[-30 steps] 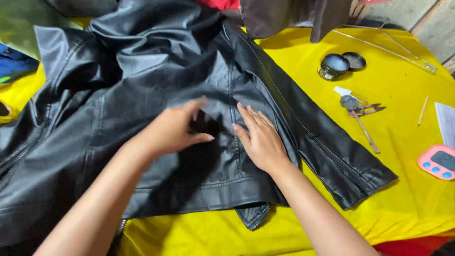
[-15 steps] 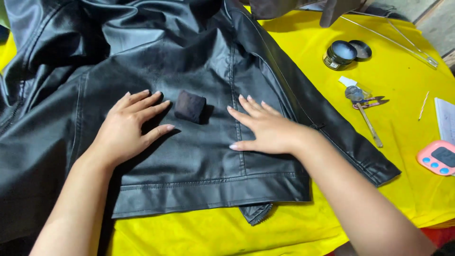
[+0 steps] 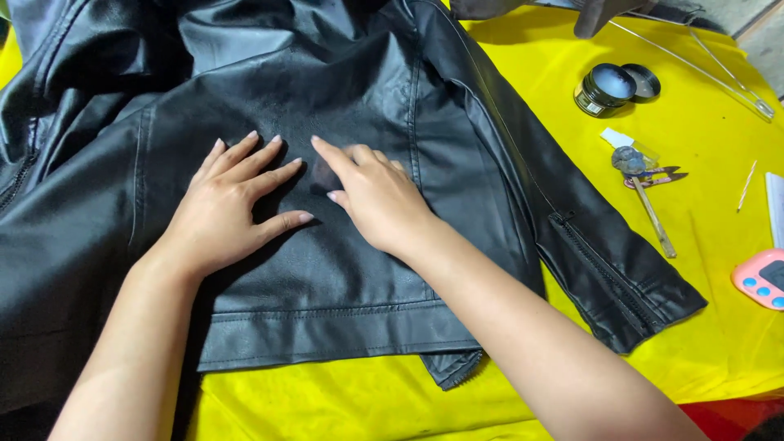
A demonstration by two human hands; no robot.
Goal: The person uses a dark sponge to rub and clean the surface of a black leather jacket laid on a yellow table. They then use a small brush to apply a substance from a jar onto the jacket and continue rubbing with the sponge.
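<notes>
The jacket (image 3: 343,269) looks like black leather, smooth with a soft sheen and stitched seams. The yellow cloth (image 3: 702,122) under it is matt. The tin (image 3: 603,88) is shiny metal; the timer (image 3: 763,278) is glossy pink plastic.

I see a desk (image 3: 719,106) covered in a bright yellow cloth under even, soft light that casts only faint shadows. At the desk's far right corner a strip of grey floor (image 3: 755,20) shows. Along its near right edge, a red band (image 3: 735,412) runs below the yellow cloth.
</notes>
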